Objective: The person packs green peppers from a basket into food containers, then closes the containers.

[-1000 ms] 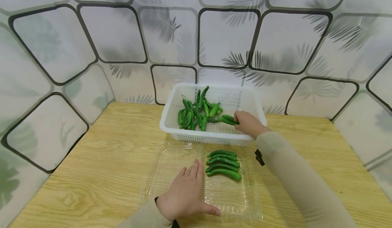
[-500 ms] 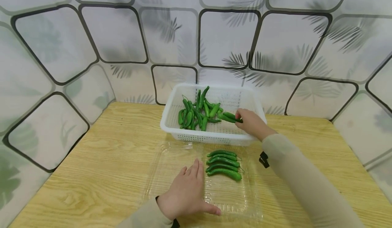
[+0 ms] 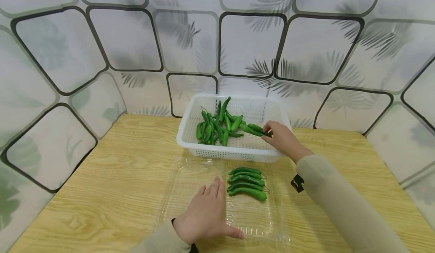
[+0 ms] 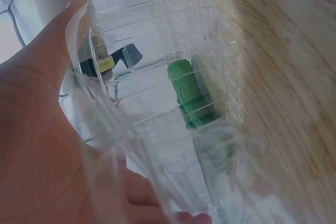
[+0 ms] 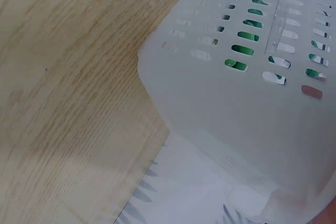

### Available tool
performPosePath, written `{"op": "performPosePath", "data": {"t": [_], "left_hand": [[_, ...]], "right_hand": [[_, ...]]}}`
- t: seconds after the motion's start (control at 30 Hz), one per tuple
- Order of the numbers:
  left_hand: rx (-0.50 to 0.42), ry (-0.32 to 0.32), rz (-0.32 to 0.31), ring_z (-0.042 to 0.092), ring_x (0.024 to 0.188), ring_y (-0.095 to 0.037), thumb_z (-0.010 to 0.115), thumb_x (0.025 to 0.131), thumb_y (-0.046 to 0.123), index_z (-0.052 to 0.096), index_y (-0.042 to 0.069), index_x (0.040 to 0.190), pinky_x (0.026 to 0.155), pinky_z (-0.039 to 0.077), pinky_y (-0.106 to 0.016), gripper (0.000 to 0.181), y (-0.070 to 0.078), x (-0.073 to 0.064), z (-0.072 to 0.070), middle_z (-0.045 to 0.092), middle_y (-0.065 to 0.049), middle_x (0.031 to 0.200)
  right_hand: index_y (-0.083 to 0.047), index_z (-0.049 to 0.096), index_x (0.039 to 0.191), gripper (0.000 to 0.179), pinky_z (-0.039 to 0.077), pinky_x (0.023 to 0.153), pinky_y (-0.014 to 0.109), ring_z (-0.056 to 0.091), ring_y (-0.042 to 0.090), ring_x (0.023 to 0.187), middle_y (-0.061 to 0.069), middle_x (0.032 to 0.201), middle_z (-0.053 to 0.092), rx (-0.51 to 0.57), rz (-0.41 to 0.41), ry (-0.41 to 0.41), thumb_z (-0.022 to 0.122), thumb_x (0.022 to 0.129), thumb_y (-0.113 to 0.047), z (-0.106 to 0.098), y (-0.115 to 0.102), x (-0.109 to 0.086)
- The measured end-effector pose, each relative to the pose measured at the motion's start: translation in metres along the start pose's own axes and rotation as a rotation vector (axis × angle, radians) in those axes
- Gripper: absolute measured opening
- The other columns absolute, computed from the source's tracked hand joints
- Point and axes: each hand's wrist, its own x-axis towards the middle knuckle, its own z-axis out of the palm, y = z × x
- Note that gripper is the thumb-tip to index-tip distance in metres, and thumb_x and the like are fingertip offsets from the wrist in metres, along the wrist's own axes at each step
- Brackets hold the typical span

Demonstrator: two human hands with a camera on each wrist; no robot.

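In the head view, my right hand [image 3: 284, 139] pinches long green chili peppers [image 3: 252, 130], two as far as I can see, by one end inside the white basket [image 3: 231, 153]. The right wrist view shows mostly the basket's slotted wall [image 5: 220, 108], hiding the grip. My left hand [image 3: 207, 213] rests with fingers straight and thumb spread on the middle ridge of an open clear plastic clamshell container [image 3: 251, 217]. Several green chili peppers [image 3: 247, 178] lie side by side in its right half. The left wrist view shows pepper ends [image 4: 184, 82] through the clear plastic.
More green chili peppers [image 3: 208, 132] are heaped in the basket's left half. Basket and container stand on a wood-grain table [image 3: 112, 177]. A patterned wall covering [image 3: 190, 41] rises behind and along both sides.
My right hand has drawn slightly to the right inside the basket with the pinched chili peppers, and its forearm has shifted right. My left hand has stayed in place.
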Motion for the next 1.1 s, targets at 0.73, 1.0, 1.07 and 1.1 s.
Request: {"op": "performPosePath", "data": {"t": [0.73,1.0,1.07,1.1], "left_hand": [[0.0,0.014,-0.003,0.031,0.133,-0.032,0.049,0.059,0.088,0.026,-0.008,0.143,0.103,0.031,-0.048,0.129,-0.001,0.0,0.002,0.026,-0.026,0.146],[0.009,0.008,0.004,0.031,0.133,-0.031,0.048,0.06,0.088,0.027,-0.007,0.143,0.102,0.032,-0.048,0.128,-0.002,0.0,0.002,0.027,-0.025,0.146],[0.008,0.005,0.005,0.031,0.133,-0.031,0.048,0.06,0.088,0.028,-0.007,0.143,0.102,0.032,-0.048,0.127,-0.002,0.0,0.001,0.027,-0.025,0.146],[0.006,0.002,0.004,0.031,0.133,-0.031,0.048,0.06,0.088,0.027,-0.007,0.143,0.102,0.032,-0.048,0.127,-0.002,0.0,0.001,0.027,-0.025,0.146]], "right_hand": [[-0.006,0.06,0.097,0.011,0.049,0.077,0.043,0.059,0.028,0.094,0.011,0.101,0.059,0.059,-0.118,0.115,0.062,0.091,-0.015,-0.002,-0.013,-0.03],[-0.006,0.061,0.095,0.011,0.051,0.074,0.042,0.06,0.026,0.091,0.01,0.1,0.06,0.08,-0.128,0.159,0.064,0.09,-0.015,-0.003,-0.01,-0.046],[-0.007,0.061,0.095,0.011,0.051,0.073,0.041,0.06,0.025,0.09,0.009,0.1,0.061,0.085,-0.131,0.162,0.064,0.09,-0.016,-0.003,-0.01,-0.049],[-0.007,0.061,0.096,0.012,0.051,0.073,0.04,0.06,0.025,0.09,0.009,0.099,0.061,0.088,-0.135,0.161,0.064,0.09,-0.017,-0.003,-0.01,-0.05]]}}
